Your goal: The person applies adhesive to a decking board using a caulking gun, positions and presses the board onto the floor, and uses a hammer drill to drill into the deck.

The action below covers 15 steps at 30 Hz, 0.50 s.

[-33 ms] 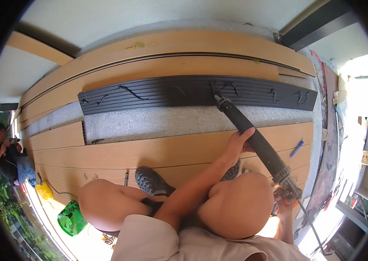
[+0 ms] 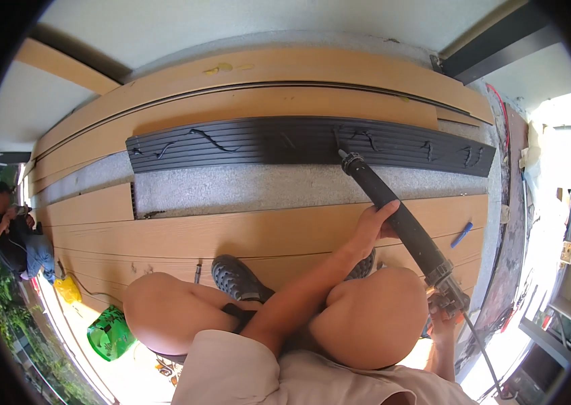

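My left hand [image 2: 380,223] is wrapped round the black barrel of a long caulking gun [image 2: 400,233]. My right hand [image 2: 444,317] grips its metal handle end, beside my right knee, with a rod sticking out behind. The nozzle [image 2: 345,155] points at a dark grooved board [image 2: 245,143] lying across the layout, its tip at or just over the surface near the middle. Several wavy beads of dark adhesive run along the board. A bare grey strip [image 2: 245,189] lies between it and the tan planks [image 2: 265,233] under my feet.
More tan boards [image 2: 278,64] lie beyond. A blue marker [image 2: 461,235] rests at the right, a green bag [image 2: 106,334] and yellow object [image 2: 67,289] at lower left. Another person [image 2: 9,239] sits at the far left holding something. A dark post [image 2: 494,44] stands top right.
The whole view has shifted slightly, with the board and gun a little farther right in the picture. Both hands keep their grip; little else differs.
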Each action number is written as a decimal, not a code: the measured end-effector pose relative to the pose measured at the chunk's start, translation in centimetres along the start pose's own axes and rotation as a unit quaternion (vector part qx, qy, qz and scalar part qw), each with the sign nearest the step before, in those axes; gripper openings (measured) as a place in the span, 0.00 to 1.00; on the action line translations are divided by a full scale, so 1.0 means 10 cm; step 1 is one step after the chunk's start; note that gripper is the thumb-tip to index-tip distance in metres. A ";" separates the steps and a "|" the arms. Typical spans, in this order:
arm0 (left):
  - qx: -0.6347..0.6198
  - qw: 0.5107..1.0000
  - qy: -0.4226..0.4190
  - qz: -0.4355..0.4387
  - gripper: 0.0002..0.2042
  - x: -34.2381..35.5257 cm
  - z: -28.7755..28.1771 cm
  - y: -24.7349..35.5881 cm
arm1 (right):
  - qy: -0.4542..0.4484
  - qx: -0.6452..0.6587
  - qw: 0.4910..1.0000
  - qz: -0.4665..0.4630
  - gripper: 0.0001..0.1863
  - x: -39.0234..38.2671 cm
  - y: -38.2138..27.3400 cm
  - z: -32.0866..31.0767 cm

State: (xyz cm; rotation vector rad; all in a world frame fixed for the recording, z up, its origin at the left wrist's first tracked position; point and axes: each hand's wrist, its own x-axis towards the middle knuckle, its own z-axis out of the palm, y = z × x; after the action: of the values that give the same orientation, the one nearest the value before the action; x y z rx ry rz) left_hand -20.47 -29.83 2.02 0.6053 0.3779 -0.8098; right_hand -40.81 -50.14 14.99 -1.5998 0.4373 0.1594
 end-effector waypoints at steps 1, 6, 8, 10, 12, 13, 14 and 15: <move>-0.013 1.000 -0.013 0.008 0.23 0.00 0.01 -0.05 | 0.025 -0.007 1.000 0.010 0.14 -0.06 -0.02 -0.03; -0.061 0.995 0.054 0.059 0.22 -0.17 0.21 0.09 | 0.008 -0.076 0.993 0.086 0.26 0.02 -0.20 -0.29; -0.084 0.984 0.095 0.123 0.22 -0.24 0.11 0.25 | -0.035 -0.087 0.993 0.076 0.27 0.26 -0.22 -0.23; -0.117 0.961 0.157 0.195 0.21 -0.27 -0.04 0.44 | -0.114 -0.072 0.991 0.003 0.24 0.59 -0.13 -0.06; -0.111 0.957 0.165 0.211 0.21 -0.34 -0.13 0.70 | -0.203 0.024 0.979 -0.016 0.20 1.01 -0.18 0.12; -0.094 0.950 0.187 0.231 0.20 -0.41 -0.22 0.85 | -0.237 0.070 0.969 -0.007 0.19 1.19 -0.16 0.28; -0.093 0.947 0.192 0.239 0.20 -0.43 -0.30 0.96 | -0.267 0.114 0.957 0.004 0.17 1.35 -0.14 0.41; -0.095 0.944 0.191 0.254 0.20 -0.43 -0.34 1.04 | -0.286 0.087 0.954 -0.004 0.16 1.45 -0.13 0.49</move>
State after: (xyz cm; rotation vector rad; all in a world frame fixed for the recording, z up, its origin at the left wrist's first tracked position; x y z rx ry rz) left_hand -15.54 -19.66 5.37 0.6404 0.6146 -0.1534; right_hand -26.24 -47.90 10.53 -1.3060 -0.0083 0.5473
